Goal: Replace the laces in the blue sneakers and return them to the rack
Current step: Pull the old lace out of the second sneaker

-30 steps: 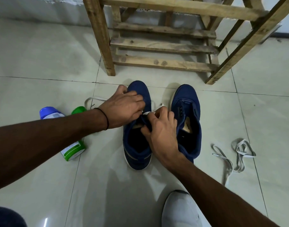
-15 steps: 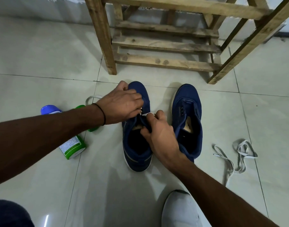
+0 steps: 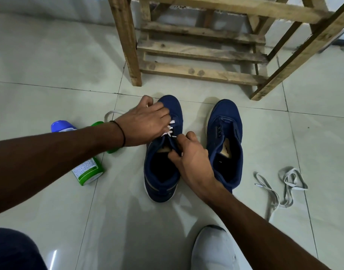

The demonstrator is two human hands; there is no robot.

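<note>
Two blue sneakers stand side by side on the tiled floor, toes toward the wooden rack (image 3: 202,73). The left sneaker (image 3: 161,172) carries a white lace (image 3: 170,130) crossed through its front eyelets. My left hand (image 3: 145,123) lies over its toe and pinches the lace, whose loose loop trails out to the left. My right hand (image 3: 190,158) grips the eyelet flap and tongue of that sneaker. The right sneaker (image 3: 225,141) has no lace in it. A loose grey lace (image 3: 284,184) lies coiled on the floor to the right.
A green bottle with a blue cap (image 3: 83,162) lies on the floor left of the sneakers, partly under my left forearm. A white shoe on my foot (image 3: 214,250) sits at the bottom. My dark-clad knee (image 3: 13,250) fills the bottom-left corner.
My left hand slid forward onto the sneaker's toe, drawing the lace through. The white crossings over the eyelets now show. My right hand moved back a little along the flap.
</note>
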